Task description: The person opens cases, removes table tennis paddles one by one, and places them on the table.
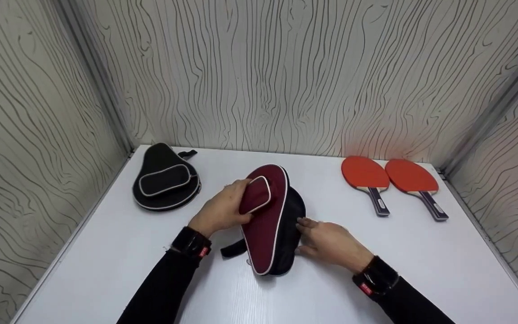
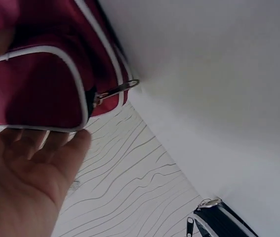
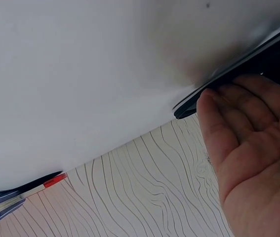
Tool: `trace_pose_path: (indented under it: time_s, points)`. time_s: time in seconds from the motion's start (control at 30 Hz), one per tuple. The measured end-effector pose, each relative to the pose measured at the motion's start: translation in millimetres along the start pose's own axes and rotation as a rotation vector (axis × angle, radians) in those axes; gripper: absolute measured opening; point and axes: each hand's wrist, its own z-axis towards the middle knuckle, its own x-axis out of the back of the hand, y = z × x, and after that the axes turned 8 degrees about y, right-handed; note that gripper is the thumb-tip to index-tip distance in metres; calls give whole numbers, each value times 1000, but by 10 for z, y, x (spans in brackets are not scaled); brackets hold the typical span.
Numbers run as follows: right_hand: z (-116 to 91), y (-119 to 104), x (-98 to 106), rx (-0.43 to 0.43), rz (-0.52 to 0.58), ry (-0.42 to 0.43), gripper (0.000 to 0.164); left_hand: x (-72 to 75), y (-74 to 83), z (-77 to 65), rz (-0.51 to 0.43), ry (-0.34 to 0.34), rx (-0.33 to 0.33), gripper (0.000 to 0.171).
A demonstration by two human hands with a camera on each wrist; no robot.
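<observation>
A maroon paddle case (image 1: 265, 225) with white piping stands tilted in the middle of the table, its maroon front spread apart from its black back panel (image 1: 292, 211). My left hand (image 1: 225, 207) grips the front pocket (image 2: 36, 91), thumb on one side and fingers along the other. A zipper pull (image 2: 117, 89) hangs beside that pocket. On the other side, my right hand (image 1: 331, 243) touches the black panel with its extended fingers (image 3: 219, 116). The inside of the case is hidden from the head view.
A black paddle case (image 1: 164, 180) with its own pocket lies at the back left. Two red table tennis paddles, the nearer one (image 1: 364, 173) and the outer one (image 1: 412, 175), lie at the back right. Patterned walls (image 1: 259, 81) enclose the white table (image 1: 106, 270).
</observation>
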Motion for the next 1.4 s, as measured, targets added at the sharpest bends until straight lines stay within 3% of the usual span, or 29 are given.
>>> trace_pose_path:
  time_s: [0.2,0.4,0.67,1.1,1.4]
  points:
    - [4,9,6,21,9,-4,65,-13,43,-9,56,-29,39,91]
    - [2,125,122,-16,13,-26,57,-22,84,-1,102,-31,6,92]
    - [11,191,342,-58,-10,41,55,-55,94,19,156,-55,-44,79]
    - [17,-285,339,114,-2,21,59,-115,78,-7,213,-92,-43,72]
    - [-38,-619,117,197,-10,-138,86,-129,89,-36,237,-116,-36,72]
